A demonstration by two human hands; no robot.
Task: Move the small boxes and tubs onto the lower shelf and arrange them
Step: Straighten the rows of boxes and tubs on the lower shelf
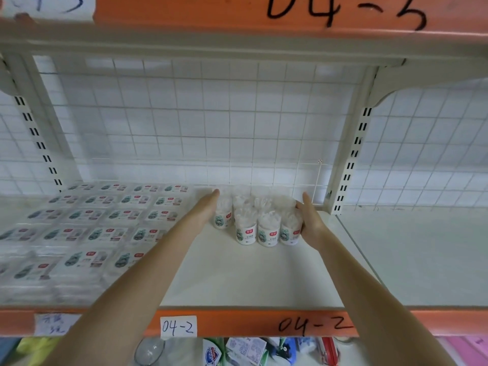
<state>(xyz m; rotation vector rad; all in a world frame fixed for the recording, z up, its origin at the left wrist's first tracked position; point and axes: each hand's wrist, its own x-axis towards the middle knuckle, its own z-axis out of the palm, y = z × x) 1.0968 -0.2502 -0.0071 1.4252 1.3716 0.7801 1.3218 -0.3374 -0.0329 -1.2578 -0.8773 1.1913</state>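
Leftmost, flat boxes (87,225) lie in tidy rows on the shelf (237,276), filling its left part. Beside them the left hand (208,207) lies with its grip spread, straight fingers pressed flat against the left side of a cluster of tubs (257,220) standing upright near the back mesh (211,114). On the cluster's right side, the right hand (310,220) cups the outermost tub, grip curled round it.
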